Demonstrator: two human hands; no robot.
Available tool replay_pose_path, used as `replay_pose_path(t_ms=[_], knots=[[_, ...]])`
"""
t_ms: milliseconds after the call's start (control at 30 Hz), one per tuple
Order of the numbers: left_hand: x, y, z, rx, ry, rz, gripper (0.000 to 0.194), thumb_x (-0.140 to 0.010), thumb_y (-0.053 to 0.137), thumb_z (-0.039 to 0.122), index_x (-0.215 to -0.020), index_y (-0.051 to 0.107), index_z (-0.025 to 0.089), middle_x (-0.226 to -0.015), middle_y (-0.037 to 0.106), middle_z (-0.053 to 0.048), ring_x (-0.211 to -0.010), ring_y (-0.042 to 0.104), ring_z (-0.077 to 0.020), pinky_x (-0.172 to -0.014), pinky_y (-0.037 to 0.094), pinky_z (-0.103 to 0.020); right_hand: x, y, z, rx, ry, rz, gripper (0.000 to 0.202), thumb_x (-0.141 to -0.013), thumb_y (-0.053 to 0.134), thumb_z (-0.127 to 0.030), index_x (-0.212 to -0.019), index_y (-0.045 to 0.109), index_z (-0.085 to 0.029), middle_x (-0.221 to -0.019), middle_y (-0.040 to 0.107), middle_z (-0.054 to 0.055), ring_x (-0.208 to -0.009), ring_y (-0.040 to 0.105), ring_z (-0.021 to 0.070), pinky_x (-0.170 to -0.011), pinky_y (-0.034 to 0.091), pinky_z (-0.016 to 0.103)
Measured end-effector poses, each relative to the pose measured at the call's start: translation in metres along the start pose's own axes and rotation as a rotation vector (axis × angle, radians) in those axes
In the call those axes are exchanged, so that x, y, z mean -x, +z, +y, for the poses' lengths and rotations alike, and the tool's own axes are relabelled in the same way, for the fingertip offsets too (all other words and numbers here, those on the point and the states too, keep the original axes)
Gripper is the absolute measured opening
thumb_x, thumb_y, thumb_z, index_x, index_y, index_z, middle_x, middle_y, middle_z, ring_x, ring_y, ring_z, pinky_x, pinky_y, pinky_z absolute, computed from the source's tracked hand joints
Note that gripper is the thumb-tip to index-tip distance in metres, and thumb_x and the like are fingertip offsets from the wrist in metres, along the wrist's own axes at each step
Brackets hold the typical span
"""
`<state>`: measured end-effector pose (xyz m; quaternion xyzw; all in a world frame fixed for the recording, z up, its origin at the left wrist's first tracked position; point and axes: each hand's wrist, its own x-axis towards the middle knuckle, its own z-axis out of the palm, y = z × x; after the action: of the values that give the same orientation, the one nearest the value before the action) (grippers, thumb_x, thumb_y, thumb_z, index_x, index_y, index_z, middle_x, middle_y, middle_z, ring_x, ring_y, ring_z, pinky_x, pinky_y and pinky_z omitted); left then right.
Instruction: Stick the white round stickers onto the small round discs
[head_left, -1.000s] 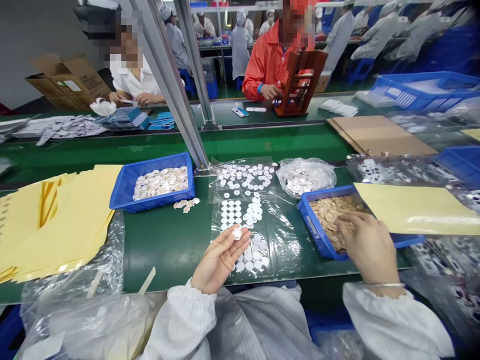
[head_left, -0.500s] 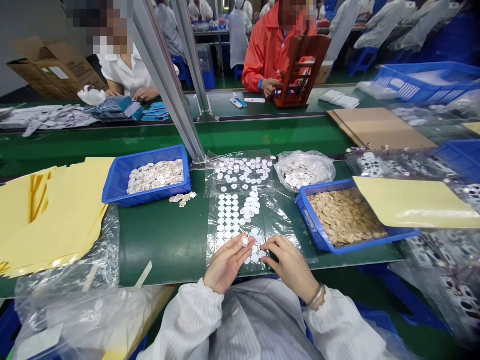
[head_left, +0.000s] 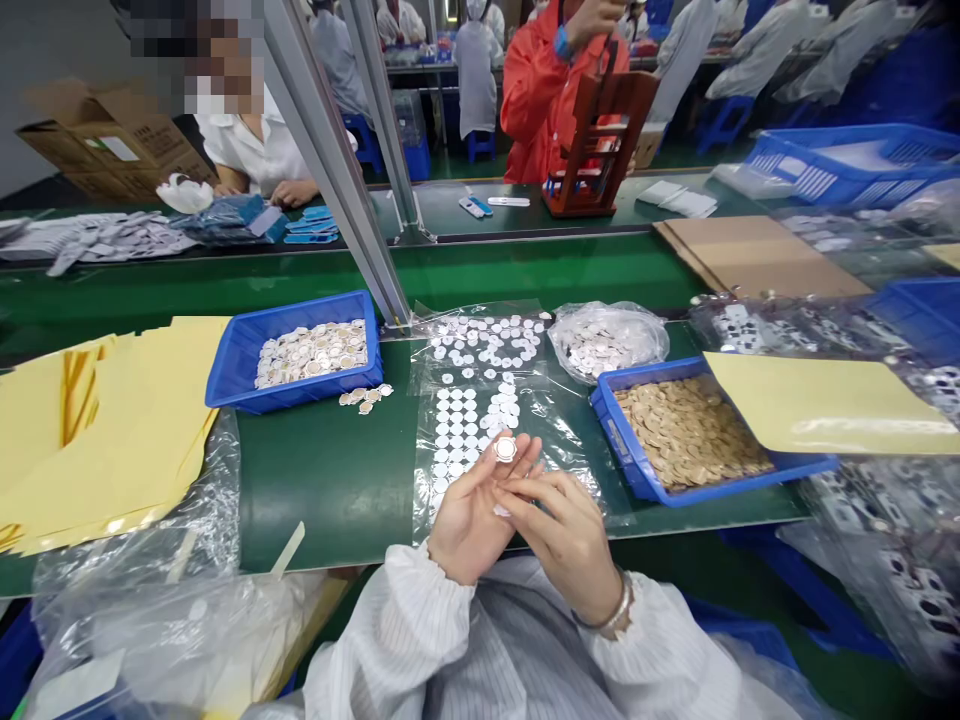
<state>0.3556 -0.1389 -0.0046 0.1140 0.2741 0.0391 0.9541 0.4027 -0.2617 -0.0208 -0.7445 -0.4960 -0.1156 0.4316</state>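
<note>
My left hand [head_left: 474, 515] is turned palm up in front of me. Its thumb and fingers grip a small round white disc with a scalloped tan edge [head_left: 505, 449]. Over the left palm, my right hand [head_left: 562, 530] has its fingertips on a small plain white disc [head_left: 501, 510]; how firmly it is pinched is partly hidden. Beyond both hands, flat white discs [head_left: 456, 420] lie in rows on a clear plastic sheet [head_left: 551, 425], and looser ones [head_left: 501, 405] overlap beside the rows.
At left, a blue bin [head_left: 292, 398] holds pale discs, with several loose discs [head_left: 366, 397] beside it. A blue bin of tan discs [head_left: 652, 490] and a plastic bag of discs [head_left: 609, 340] stand at right. Yellow sheets [head_left: 142, 420] lie left. A metal post [head_left: 337, 160] rises behind.
My right hand has moved left from the sheet to my left palm, bringing a white disc. My left hand has shifted slightly right, its disc now higher. Across the bench, a co-worker's hand has risen.
</note>
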Motion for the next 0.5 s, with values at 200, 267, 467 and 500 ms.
replay_pose_path(t_ms=[200, 267, 467, 500], knots=[[0.001, 0.018, 0.01, 0.032, 0.108, -0.012, 0.024, -0.093, 0.046, 0.023, -0.093, 0.069, 0.021, -0.102, 0.073, -0.003, -0.122, 0.055, -0.0181, -0.107, 0.041, -0.037, -0.02, -0.009, 0.0, 0.066, -0.011, -0.129, 0.036, -0.084, 0.067, -0.037, -0.116, 0.062, -0.022, -0.109, 0.069, 0.007, -0.091, 0.056, 0.0219, -0.076, 0.047, 0.039], [0.004, 0.02, 0.011, 0.025, 0.124, -0.023, 0.023, -0.092, 0.047, 0.023, -0.092, 0.07, 0.021, -0.101, 0.073, -0.004, -0.123, 0.054, -0.0192, -0.107, 0.041, -0.038, -0.023, -0.013, -0.001, 0.013, 0.002, -0.155, 0.038, -0.082, 0.068, -0.039, -0.116, 0.061, -0.022, -0.109, 0.068, 0.007, -0.092, 0.057, 0.0219, -0.076, 0.047, 0.039], [0.012, 0.024, 0.011, -0.052, 0.142, -0.156, 0.013, -0.086, 0.058, 0.024, -0.092, 0.069, 0.025, -0.096, 0.074, 0.0, -0.125, 0.053, -0.0207, -0.109, 0.037, -0.04, -0.028, -0.019, -0.008, -0.128, 0.077, -0.111, 0.016, -0.086, 0.064, -0.028, -0.102, 0.065, -0.024, -0.101, 0.067, 0.005, -0.092, 0.06, 0.0206, -0.081, 0.048, 0.04], [0.013, 0.025, 0.011, -0.064, 0.146, -0.167, 0.013, -0.085, 0.059, 0.023, -0.093, 0.069, 0.025, -0.096, 0.074, 0.001, -0.125, 0.053, -0.0208, -0.109, 0.037, -0.04, -0.029, -0.019, -0.01, -0.14, 0.086, -0.102, 0.013, -0.086, 0.064, -0.027, -0.099, 0.065, -0.023, -0.099, 0.067, 0.005, -0.091, 0.06, 0.0202, -0.08, 0.048, 0.04]])
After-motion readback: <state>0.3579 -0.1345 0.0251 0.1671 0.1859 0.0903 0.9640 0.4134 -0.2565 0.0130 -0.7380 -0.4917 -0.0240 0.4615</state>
